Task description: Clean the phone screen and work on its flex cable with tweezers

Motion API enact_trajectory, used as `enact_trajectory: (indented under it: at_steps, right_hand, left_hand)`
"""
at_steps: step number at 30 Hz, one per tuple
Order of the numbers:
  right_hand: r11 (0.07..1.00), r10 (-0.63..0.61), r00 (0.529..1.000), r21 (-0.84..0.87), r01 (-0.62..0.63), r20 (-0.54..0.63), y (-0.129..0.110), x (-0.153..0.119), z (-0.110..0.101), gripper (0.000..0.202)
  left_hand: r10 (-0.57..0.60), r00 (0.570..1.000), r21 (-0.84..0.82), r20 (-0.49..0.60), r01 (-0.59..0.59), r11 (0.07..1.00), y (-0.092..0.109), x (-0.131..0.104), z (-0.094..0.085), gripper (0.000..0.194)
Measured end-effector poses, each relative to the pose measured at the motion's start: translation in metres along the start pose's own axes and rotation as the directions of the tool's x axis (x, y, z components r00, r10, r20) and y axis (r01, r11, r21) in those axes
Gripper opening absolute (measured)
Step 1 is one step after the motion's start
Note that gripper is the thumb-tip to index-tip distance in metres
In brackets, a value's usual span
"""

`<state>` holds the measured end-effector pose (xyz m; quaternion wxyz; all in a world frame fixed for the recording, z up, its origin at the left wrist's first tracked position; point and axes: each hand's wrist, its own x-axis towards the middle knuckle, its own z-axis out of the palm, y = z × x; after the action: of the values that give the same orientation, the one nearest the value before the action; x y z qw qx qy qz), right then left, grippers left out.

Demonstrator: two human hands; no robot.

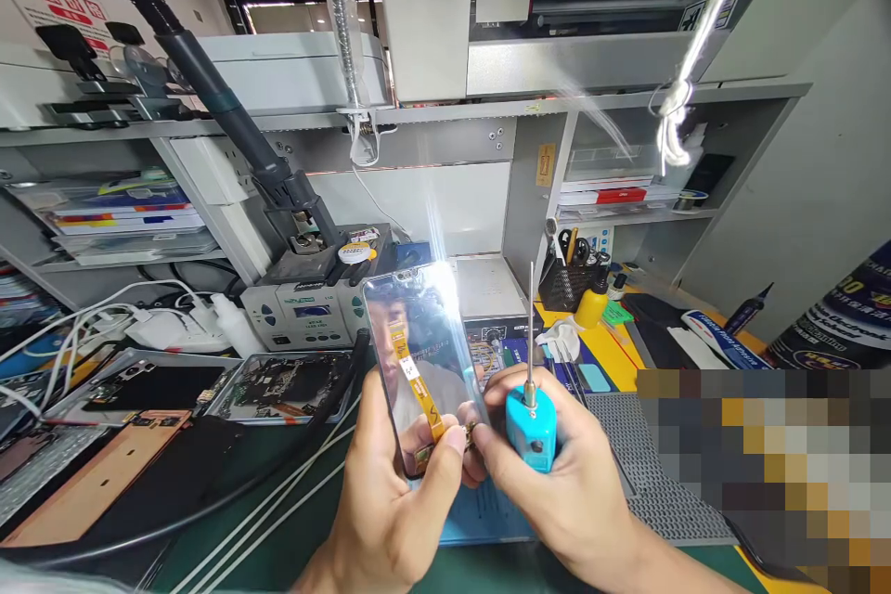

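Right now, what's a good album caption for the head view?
Left grip holds a glossy rectangular phone screen, right grip a turquoise tool with metal rod.

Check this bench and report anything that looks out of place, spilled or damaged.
Two untidy spots: white cables at far left lie in a loose tangle, and a crumpled white tissue or cloth lies beside the yellow bottle. No spill shows; glare on the held phone screen leaves damage there uncertain.

L hand (pixel 404 506) holds phone screen (pixel 449 357), ribbon cable (pixel 416 379) over its front; R hand (pixel 574 459), screen's R edge, w/ blue-handled tool (pixel 531 427).
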<state>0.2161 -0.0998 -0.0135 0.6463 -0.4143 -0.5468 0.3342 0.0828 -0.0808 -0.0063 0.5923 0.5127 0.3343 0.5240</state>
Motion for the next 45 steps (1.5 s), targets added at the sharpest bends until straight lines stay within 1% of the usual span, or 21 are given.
enact_trajectory:
  at_steps: [3, 7, 9, 11, 13, 15, 19, 22, 25, 27, 30, 32, 34, 37, 39, 41, 42, 43, 45]
  right_hand:
    - [0.997, 0.055, 0.998, 0.053, -0.056, 0.029, -0.001, -0.002, -0.001, 0.018]
    - [0.99, 0.038, 0.995, 0.13, -0.049, 0.087, -0.006, 0.0, -0.001, 0.017]
    - [0.977, 0.062, 0.993, 0.198, -0.081, 0.1, -0.007, 0.002, -0.002, 0.015]
    - [0.96, 0.112, 0.989, 0.246, -0.133, 0.1, -0.006, 0.003, -0.002, 0.01]
    - [0.946, 0.179, 0.979, 0.256, -0.199, 0.099, -0.004, 0.003, -0.003, 0.008]
    - [0.936, 0.229, 0.969, 0.249, -0.247, 0.097, -0.003, 0.003, -0.003, 0.011]
    - [0.931, 0.244, 0.966, 0.259, -0.259, 0.091, -0.004, 0.005, -0.001, 0.02]
    - [0.93, 0.296, 0.952, 0.204, -0.307, 0.083, -0.006, 0.005, -0.001, 0.026]
    - [0.94, 0.33, 0.943, 0.077, -0.333, 0.039, -0.005, 0.004, -0.001, 0.028]
    - [0.946, 0.323, 0.946, 0.001, -0.323, 0.002, -0.004, 0.003, -0.002, 0.028]
    - [0.947, 0.313, 0.95, -0.07, -0.314, -0.019, -0.003, 0.002, -0.003, 0.027]
    - [0.949, 0.294, 0.955, -0.108, -0.296, -0.036, -0.003, 0.003, -0.003, 0.027]
    - [0.949, 0.282, 0.958, -0.131, -0.286, -0.047, -0.003, 0.003, -0.004, 0.027]
    - [0.95, 0.289, 0.957, -0.111, -0.29, -0.03, -0.002, 0.004, -0.004, 0.026]
    - [0.949, 0.316, 0.948, -0.02, -0.315, 0.047, -0.001, 0.003, -0.003, 0.024]
    - [0.933, 0.334, 0.932, 0.093, -0.348, 0.143, 0.001, 0.003, -0.001, 0.023]
    - [0.923, 0.338, 0.925, 0.132, -0.362, 0.174, 0.002, 0.002, 0.0, 0.025]
    - [0.917, 0.342, 0.922, 0.151, -0.37, 0.181, 0.003, 0.002, 0.001, 0.026]
    - [0.918, 0.344, 0.926, 0.152, -0.366, 0.154, 0.004, 0.001, 0.002, 0.029]
  left_hand:
    - [-0.022, 0.999, -0.007, 0.03, 0.022, 1.0, 0.004, 0.004, -0.001, 0.045]
    - [-0.049, 0.998, 0.012, 0.047, 0.048, 0.999, 0.005, 0.011, -0.004, 0.04]
    - [-0.046, 0.998, 0.004, 0.05, 0.046, 0.999, 0.006, 0.013, -0.005, 0.037]
    - [-0.065, 0.996, -0.03, 0.064, 0.067, 0.997, 0.007, 0.015, -0.006, 0.034]
    - [-0.106, 0.991, -0.072, 0.076, 0.112, 0.991, 0.01, 0.015, -0.007, 0.032]
    - [-0.138, 0.987, -0.102, 0.086, 0.146, 0.984, 0.012, 0.015, -0.007, 0.027]
    - [-0.112, 0.981, -0.156, 0.158, 0.137, 0.978, 0.01, 0.015, -0.011, 0.022]
    - [-0.108, 0.964, -0.159, 0.242, 0.149, 0.976, 0.007, 0.015, -0.015, 0.031]
    - [-0.153, 0.953, -0.109, 0.263, 0.187, 0.976, 0.005, 0.015, -0.017, 0.035]
    - [-0.158, 0.954, -0.077, 0.256, 0.183, 0.98, 0.005, 0.014, -0.017, 0.034]
    - [-0.148, 0.952, -0.052, 0.268, 0.168, 0.984, 0.005, 0.014, -0.018, 0.031]
    - [-0.155, 0.946, -0.069, 0.285, 0.181, 0.981, 0.005, 0.014, -0.019, 0.034]
    - [-0.162, 0.94, -0.103, 0.302, 0.201, 0.974, 0.004, 0.014, -0.02, 0.04]
    - [-0.17, 0.935, -0.143, 0.312, 0.223, 0.964, 0.004, 0.014, -0.02, 0.048]
    - [-0.171, 0.935, -0.172, 0.31, 0.232, 0.957, 0.003, 0.013, -0.02, 0.052]
    - [-0.174, 0.935, -0.209, 0.308, 0.245, 0.947, 0.002, 0.013, -0.019, 0.058]
    - [-0.177, 0.935, -0.226, 0.308, 0.252, 0.941, 0.001, 0.013, -0.019, 0.061]
    - [-0.177, 0.934, -0.238, 0.311, 0.257, 0.937, 0.0, 0.014, -0.019, 0.064]
    - [-0.172, 0.932, -0.25, 0.319, 0.258, 0.933, -0.002, 0.015, -0.02, 0.067]
